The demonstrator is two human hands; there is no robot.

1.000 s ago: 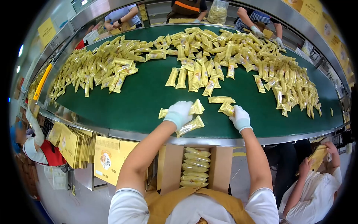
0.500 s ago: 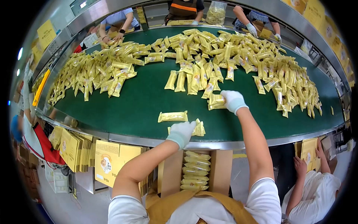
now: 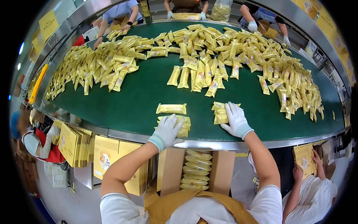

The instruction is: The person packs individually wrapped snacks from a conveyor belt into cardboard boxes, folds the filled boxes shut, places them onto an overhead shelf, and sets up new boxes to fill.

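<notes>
Green belt (image 3: 123,108): loose packets (image 3: 209,42), unboxed, heaped at 12 o'clock. Left hand (image 3: 166,131) at 7, right hand (image 3: 236,121) at 4, fingers spread, resting on gathered packets (image 3: 185,126). Carton (image 3: 222,171) at 6 part-filled.

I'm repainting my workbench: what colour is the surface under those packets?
The surface is dark green, clearest in the head view.

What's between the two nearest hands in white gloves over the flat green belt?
In the head view, yellow wrapped packets peek out beside the left hand and the right hand; between those packets, the green belt is bare.
</notes>
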